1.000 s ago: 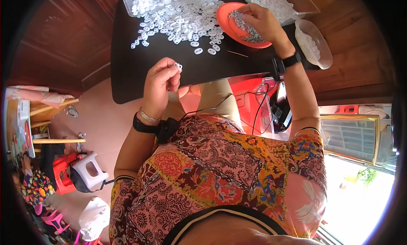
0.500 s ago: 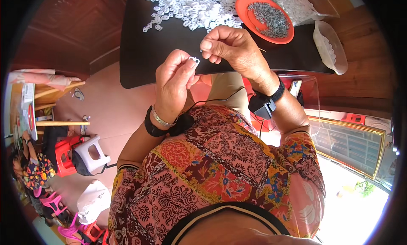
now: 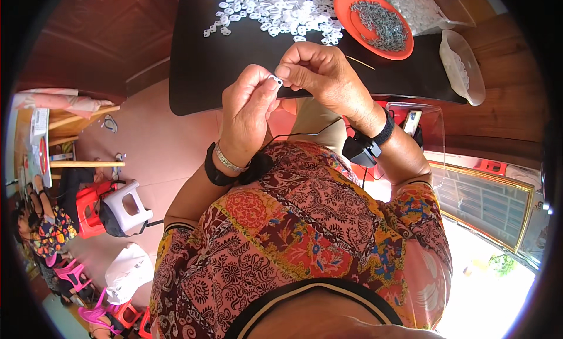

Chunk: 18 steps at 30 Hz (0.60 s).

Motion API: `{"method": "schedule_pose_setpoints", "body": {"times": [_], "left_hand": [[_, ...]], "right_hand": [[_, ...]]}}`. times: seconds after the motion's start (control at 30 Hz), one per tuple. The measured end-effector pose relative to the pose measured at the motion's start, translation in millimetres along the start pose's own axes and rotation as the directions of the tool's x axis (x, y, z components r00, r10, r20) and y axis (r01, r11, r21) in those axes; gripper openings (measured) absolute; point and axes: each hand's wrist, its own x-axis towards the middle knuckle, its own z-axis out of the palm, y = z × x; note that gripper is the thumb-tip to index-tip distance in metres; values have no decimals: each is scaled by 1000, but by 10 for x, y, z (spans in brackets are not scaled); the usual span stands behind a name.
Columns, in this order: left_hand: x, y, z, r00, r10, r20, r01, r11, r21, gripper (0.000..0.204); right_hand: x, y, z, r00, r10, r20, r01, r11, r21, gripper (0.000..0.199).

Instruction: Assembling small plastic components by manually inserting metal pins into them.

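One white piece pinched in left hand, probably to steady it. Right hand: fingers closed, contents unclear

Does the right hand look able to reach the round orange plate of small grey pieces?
Likely yes: the right hand is near the orange plate, with open black tabletop between them.
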Motion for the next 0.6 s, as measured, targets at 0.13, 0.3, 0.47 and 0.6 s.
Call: {"method": "schedule_pose_setpoints", "body": {"times": [0.13,0.3,0.47,0.6], "left_hand": [[-4,-69,6,998,56,-13,-55,995,87,18],[-6,-86,15,997,65,-38,-61,993,99,17],[-37,-123,-54,999,-1,-48,4,998,68,17],[21,-81,-152,996,-77,-49,76,997,-29,17]], "right_hand": [[-29,42,23,998,-65,-13,64,996,-55,13],[-44,-19,32,995,-96,24,98,982,-159,12],[-40,19,94,1000,8,6,-8,999,-39,13],[102,-48,-8,999,-33,42,41,977,-210,12]]}}
